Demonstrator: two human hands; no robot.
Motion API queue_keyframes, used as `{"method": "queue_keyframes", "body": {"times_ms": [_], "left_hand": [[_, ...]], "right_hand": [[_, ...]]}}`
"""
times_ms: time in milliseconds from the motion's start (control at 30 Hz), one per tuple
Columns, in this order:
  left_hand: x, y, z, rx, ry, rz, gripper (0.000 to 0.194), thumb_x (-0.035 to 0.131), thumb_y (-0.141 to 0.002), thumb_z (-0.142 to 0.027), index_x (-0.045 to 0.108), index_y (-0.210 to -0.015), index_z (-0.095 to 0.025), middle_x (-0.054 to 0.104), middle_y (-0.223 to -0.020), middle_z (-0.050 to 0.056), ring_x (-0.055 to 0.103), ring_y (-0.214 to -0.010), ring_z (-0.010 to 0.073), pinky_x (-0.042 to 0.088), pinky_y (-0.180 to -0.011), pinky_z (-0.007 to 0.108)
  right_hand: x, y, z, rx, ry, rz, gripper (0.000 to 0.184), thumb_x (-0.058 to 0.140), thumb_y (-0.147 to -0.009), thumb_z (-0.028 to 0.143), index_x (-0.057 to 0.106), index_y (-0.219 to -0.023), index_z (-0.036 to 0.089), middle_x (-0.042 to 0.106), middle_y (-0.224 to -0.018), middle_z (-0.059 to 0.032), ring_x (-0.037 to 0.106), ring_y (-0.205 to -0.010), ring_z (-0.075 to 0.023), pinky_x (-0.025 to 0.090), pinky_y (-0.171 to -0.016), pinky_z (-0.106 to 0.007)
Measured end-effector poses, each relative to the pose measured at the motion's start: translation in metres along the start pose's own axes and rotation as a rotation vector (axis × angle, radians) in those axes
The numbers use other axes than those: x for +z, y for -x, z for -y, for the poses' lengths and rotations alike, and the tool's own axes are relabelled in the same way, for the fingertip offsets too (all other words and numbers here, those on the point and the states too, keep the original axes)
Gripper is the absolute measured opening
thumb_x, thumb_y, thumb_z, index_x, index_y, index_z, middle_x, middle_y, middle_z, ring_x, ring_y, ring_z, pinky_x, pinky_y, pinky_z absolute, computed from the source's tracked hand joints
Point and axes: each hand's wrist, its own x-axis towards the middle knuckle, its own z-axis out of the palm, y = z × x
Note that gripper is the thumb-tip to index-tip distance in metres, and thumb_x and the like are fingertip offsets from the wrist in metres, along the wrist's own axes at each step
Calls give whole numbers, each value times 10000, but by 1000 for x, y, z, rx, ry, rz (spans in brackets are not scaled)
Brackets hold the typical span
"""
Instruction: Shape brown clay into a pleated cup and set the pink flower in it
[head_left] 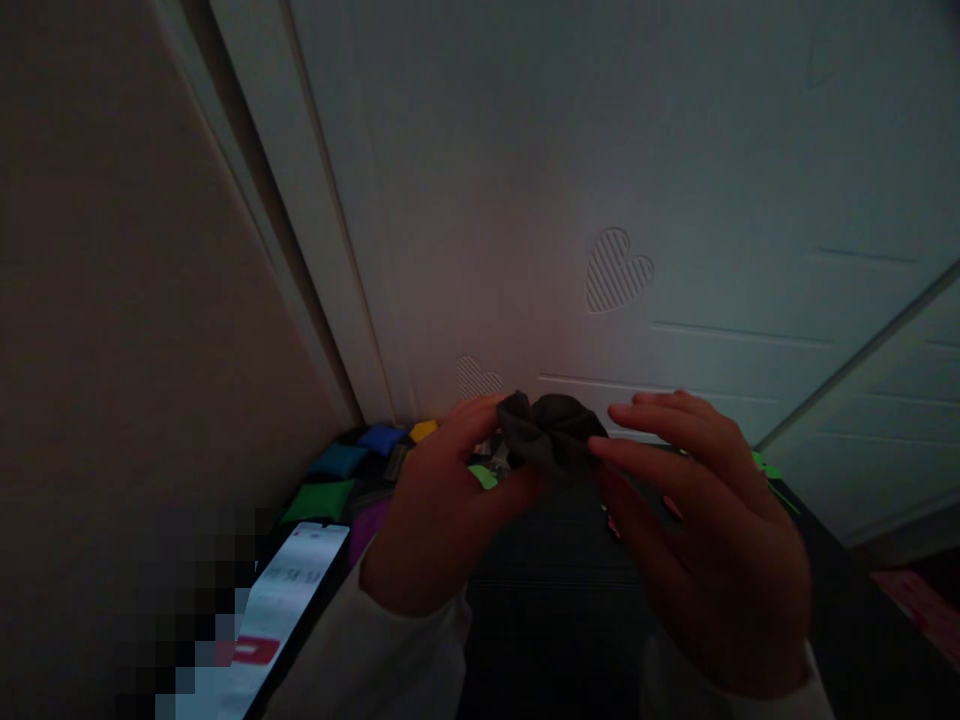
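Note:
A dark piece of gathered cloth (555, 425), puckered at its middle, is held up in front of me over the dark surface. My left hand (450, 500) grips its left side between thumb and fingers. At its right edge, the thumb and index finger of my right hand (712, 530) come together on the cloth, while the other fingers stay loosely stretched. The cloth's underside is in shadow.
A lit phone (292, 600) lies at the lower left. Behind it are a green packet (319, 500), blue packets (382, 438), a yellow one (424, 430) and a purple item (369, 525). A white panel (525, 250) with heart patterns rises behind the dark surface (555, 620).

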Motion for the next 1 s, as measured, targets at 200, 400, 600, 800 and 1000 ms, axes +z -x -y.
{"method": "queue_keyframes", "body": {"times_ms": [200,400,600,800,1000], "left_hand": [[0,1,-1,47,-81,-4,243,662,-734,-274,635,-972,-228,679,-980,36,617,-926,222,444,-852,376],[0,-2,2,267,-162,-185,258,663,-702,-184,615,-953,-222,672,-982,40,617,-925,227,488,-827,409],[1,1,-3,635,-451,-345,237,625,-735,-141,573,-946,-236,651,-941,27,581,-972,211,478,-892,401],[4,5,-9,768,-594,-385,219,636,-739,-120,578,-949,-147,643,-957,73,531,-1024,211,457,-909,364],[3,6,-11,799,-644,-407,189,641,-733,-143,595,-916,-142,661,-918,75,553,-987,227,473,-879,367]], "right_hand": [[2,0,0,14,3,-73,270,623,-735,35,619,-919,232,643,-1020,-32,552,-1067,-225,381,-999,-496],[-1,2,2,90,-144,-112,340,624,-728,29,604,-1007,223,600,-1048,-25,557,-1009,-165,431,-944,-368],[-9,2,9,278,-275,-25,258,592,-790,106,613,-994,263,601,-949,20,573,-873,-95,478,-739,-209],[-12,0,15,414,-266,73,237,611,-786,186,599,-977,325,655,-853,77,613,-702,-75,522,-747,-189],[-10,0,19,422,-269,82,251,624,-772,167,614,-970,319,673,-882,93,624,-713,-52,513,-792,-142]]}}
